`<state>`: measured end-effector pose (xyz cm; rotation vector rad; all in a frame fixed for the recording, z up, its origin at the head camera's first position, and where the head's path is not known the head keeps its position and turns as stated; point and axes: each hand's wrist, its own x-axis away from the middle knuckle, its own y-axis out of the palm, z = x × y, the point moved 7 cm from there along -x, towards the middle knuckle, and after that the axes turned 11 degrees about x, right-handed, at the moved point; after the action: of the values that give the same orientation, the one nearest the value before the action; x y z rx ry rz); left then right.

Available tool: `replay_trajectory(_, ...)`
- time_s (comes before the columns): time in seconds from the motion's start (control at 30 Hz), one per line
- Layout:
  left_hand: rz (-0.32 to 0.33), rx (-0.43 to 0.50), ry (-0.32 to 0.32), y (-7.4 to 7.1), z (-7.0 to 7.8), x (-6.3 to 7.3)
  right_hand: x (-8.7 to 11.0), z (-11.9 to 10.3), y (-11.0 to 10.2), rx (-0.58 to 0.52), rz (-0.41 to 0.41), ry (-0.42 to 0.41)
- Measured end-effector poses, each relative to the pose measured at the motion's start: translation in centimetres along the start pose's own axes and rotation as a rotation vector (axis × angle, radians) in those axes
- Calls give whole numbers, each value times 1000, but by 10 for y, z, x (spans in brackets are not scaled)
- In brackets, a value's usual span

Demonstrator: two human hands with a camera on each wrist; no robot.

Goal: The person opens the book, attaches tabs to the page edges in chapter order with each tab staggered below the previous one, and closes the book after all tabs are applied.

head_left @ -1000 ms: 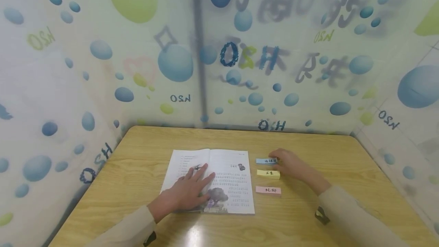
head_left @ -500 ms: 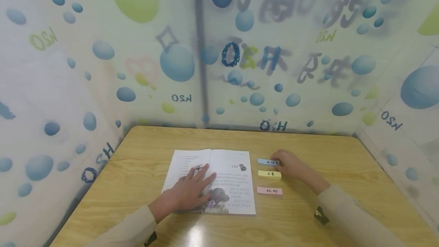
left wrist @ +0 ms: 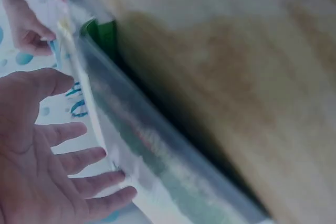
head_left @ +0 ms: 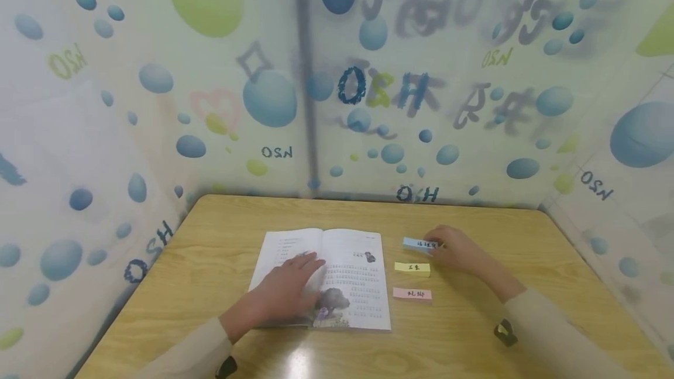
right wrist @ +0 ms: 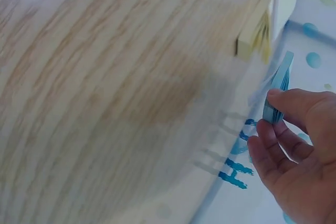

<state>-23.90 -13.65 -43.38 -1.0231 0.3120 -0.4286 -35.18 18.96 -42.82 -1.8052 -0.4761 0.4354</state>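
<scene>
An open book [head_left: 360,276] with printed text and a tree picture lies flat on the table. My left hand [head_left: 281,290] is over its left page; in the left wrist view the fingers [left wrist: 86,158] are spread and relaxed beside the book's edge. Between thumb and fingertips, my right hand [head_left: 457,248] pinches a blue sticky note pad [head_left: 417,244] with handwriting on it. The right wrist view shows this blue pad [right wrist: 279,85] raised at a tilt, its layered sheets visible. Below it in the head view lie a yellow sticky note pad [head_left: 412,269] and a pink one [head_left: 412,295].
The wooden table [head_left: 200,274] reaches back to a partition wall [head_left: 447,151] printed with bubbles and lettering. More of this wall stands at both sides. A black wrist strap [head_left: 505,332] sits on the right sleeve.
The right hand has shifted the blue pad slightly to the right and lifted it, tilting it. The left hand's fingers have drawn closer together over the book.
</scene>
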Motion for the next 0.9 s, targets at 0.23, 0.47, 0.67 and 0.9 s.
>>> replay_trajectory(0.23,110,-7,44,-20,3,-3,7,-12,-12,11,56,-69)
replay_trajectory(0.47,131,12,43,-23,3,-1,12,-32,-13,9,49,-82)
replay_trajectory(0.67,166,30,61,-25,4,-1,14,-44,-11,22,47,-74)
replay_trajectory(0.9,193,69,99,-25,10,-7,14,-61,-9,12,67,-118)
